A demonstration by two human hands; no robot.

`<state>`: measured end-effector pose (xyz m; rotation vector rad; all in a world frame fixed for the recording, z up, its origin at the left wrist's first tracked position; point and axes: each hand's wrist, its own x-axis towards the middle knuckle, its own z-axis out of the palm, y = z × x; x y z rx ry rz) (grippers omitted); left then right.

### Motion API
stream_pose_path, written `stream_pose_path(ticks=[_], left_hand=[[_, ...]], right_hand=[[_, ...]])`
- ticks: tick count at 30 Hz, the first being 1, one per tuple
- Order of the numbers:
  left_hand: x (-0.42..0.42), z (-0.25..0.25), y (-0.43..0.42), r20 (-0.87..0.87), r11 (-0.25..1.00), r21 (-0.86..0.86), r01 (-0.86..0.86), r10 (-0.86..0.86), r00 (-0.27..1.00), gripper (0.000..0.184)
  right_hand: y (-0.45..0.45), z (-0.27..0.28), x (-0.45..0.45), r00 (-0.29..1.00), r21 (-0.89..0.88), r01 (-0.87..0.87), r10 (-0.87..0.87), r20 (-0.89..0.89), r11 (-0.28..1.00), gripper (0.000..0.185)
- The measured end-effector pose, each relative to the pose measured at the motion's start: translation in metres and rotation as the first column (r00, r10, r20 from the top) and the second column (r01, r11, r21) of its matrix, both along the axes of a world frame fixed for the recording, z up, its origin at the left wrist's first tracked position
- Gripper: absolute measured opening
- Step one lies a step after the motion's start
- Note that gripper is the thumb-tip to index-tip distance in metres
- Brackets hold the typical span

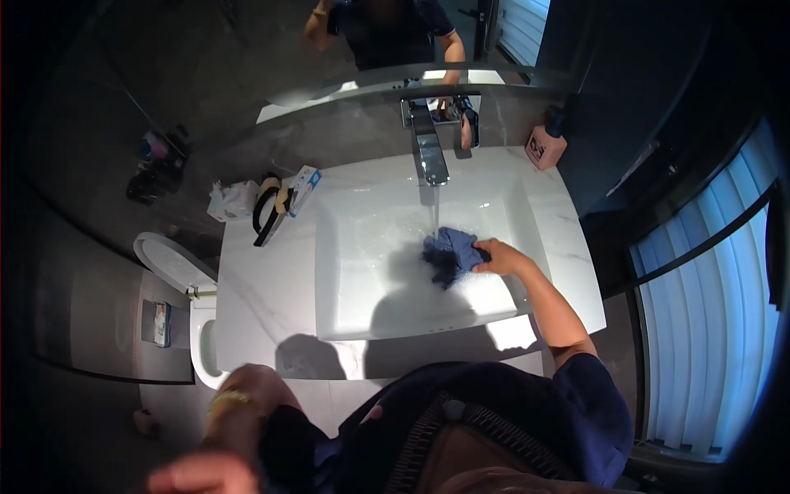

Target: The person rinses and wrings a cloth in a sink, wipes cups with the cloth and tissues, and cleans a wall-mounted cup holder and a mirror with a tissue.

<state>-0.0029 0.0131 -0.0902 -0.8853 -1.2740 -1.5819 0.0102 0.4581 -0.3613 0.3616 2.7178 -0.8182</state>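
Note:
My right hand (500, 258) grips a wet blue cloth (457, 245) by its right edge, fingers closed on it. The cloth hangs bunched in the white sink basin (346, 288), under a thin stream of water (435, 210) from the chrome faucet (431, 156). Part of the cloth looks darker and soaked. My left hand (204, 473) is raised close to the camera at the lower left, away from the sink. It is blurred and cut off by the frame edge, so its fingers do not show clearly. A gold-coloured bracelet (230, 398) circles that wrist.
A pink pump bottle (546, 146) stands at the counter's back right. On the left side lie a tissue pack (233, 202), a black-and-tan band (267, 206) and a small blue-white box (304, 189). A toilet (204, 333) with raised lid is at left. A mirror (271, 49) hangs behind.

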Motion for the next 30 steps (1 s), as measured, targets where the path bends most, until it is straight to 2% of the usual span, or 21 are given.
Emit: stream_pose_path(ticks=[1, 3, 4, 5, 6, 7, 8, 10, 11, 13, 14, 15, 16, 18, 20, 21, 23, 24, 28, 29, 30], left_hand=[[-0.001, 0.000, 0.002, -0.004, 1.000, 0.000, -0.010, 0.010, 1.000, 0.039], [-0.003, 0.004, 0.010, -0.015, 1.000, 0.005, -0.029, 0.029, 0.999, 0.041], [-0.014, 0.017, 0.071, -0.075, 0.964, -0.204, -0.169, 0.157, 0.985, 0.028], [-0.043, -0.008, 0.095, 0.097, 0.937, -0.127, 0.326, -0.315, 0.944, 0.029], [-0.053, -0.031, 0.113, 0.418, 0.890, -0.210, 0.404, -0.292, 0.860, 0.029], [-0.068, -0.062, 0.126, 0.682, 0.791, -0.280, 0.544, -0.235, 0.693, 0.024], [-0.088, -0.102, 0.140, 0.850, 0.680, -0.205, 0.704, -0.232, 0.472, 0.027], [-0.099, -0.154, 0.166, 0.994, 0.599, 0.070, 0.797, -0.113, -0.003, 0.029], [-0.102, -0.166, 0.177, 0.989, 0.594, 0.120, 0.796, -0.002, -0.148, 0.027], [-0.121, -0.219, 0.194, 0.944, 0.545, 0.262, 0.797, 0.026, -0.328, 0.024], [-0.123, -0.229, 0.202, 0.897, 0.594, 0.337, 0.731, 0.033, -0.440, 0.023], [-0.126, -0.239, 0.211, 0.842, 0.645, 0.397, 0.653, 0.028, -0.539, 0.022], [-0.134, -0.260, 0.214, 0.829, 0.648, 0.403, 0.646, 0.041, -0.558, 0.022], [-0.154, -0.299, 0.222, 0.828, 0.648, 0.467, 0.602, -0.082, -0.555, 0.023], [-0.155, -0.302, 0.229, 0.837, 0.657, 0.454, 0.602, -0.083, -0.541, 0.021], [-0.154, -0.301, 0.231, 0.852, 0.663, 0.439, 0.606, -0.092, -0.516, 0.020], [-0.153, -0.300, 0.236, 0.879, 0.674, 0.411, 0.614, -0.114, -0.463, 0.018], [-0.152, -0.298, 0.237, 0.876, 0.675, 0.412, 0.611, -0.110, -0.469, 0.018], [-0.146, -0.285, 0.238, 0.887, 0.702, 0.407, 0.585, -0.150, -0.438, 0.026], [-0.145, -0.278, 0.239, 0.885, 0.703, 0.410, 0.581, -0.152, -0.440, 0.026], [-0.142, -0.272, 0.240, 0.864, 0.699, 0.451, 0.555, -0.185, -0.469, 0.028]], right_hand=[[-0.007, 0.001, -0.001, 1.000, 0.000, 0.000, 0.000, -0.019, 1.000, 0.068], [-0.021, 0.006, -0.008, 0.992, 0.261, -0.012, -0.022, 0.126, 0.965, 0.080], [-0.026, 0.003, -0.010, 0.994, 0.262, -0.003, -0.026, 0.106, 0.965, 0.080], [-0.030, -0.004, -0.011, 0.997, 0.335, 0.025, -0.047, 0.057, 0.942, 0.081], [-0.033, -0.014, -0.013, 0.998, 0.402, 0.057, -0.067, 0.010, 0.914, 0.082], [-0.035, -0.026, -0.016, 0.996, 0.465, 0.091, -0.085, -0.033, 0.881, 0.083], [-0.036, -0.036, -0.022, 0.992, 0.524, 0.123, -0.100, -0.073, 0.843, 0.084], [-0.027, -0.061, -0.046, 0.974, 0.410, 0.217, -0.224, -0.032, 0.886, 0.073], [-0.024, -0.055, -0.053, 0.964, 0.243, 0.261, -0.240, -0.111, 0.934, 0.052], [-0.017, -0.037, -0.061, 0.968, -0.052, 0.224, -0.228, -0.105, 0.973, 0.038], [-0.017, -0.032, -0.067, 0.936, -0.148, 0.284, -0.307, -0.169, 0.947, 0.034], [-0.017, -0.035, -0.071, 0.905, -0.399, 0.278, -0.378, -0.198, 0.874, 0.034], [-0.024, -0.025, -0.073, 0.901, -0.434, 0.253, -0.373, -0.219, 0.865, 0.032], [-0.031, 0.004, -0.082, 0.902, -0.547, 0.198, -0.370, -0.224, 0.813, 0.033], [-0.034, 0.016, -0.094, 0.909, -0.587, 0.192, -0.368, -0.196, 0.786, 0.036], [-0.040, 0.031, -0.097, 0.910, -0.593, 0.198, -0.372, -0.185, 0.780, 0.036], [-0.047, 0.055, -0.102, 0.911, -0.464, 0.169, -0.318, -0.263, 0.870, 0.037], [-0.047, 0.055, -0.105, 0.913, -0.467, 0.173, -0.319, -0.255, 0.868, 0.037], [-0.047, 0.053, -0.115, 0.893, -0.780, 0.068, -0.387, -0.231, 0.622, 0.032], [-0.047, 0.050, -0.118, 0.895, -0.780, 0.069, -0.385, -0.228, 0.622, 0.032], [-0.047, 0.045, -0.120, 0.885, -0.838, 0.081, -0.427, -0.189, 0.539, 0.030]])
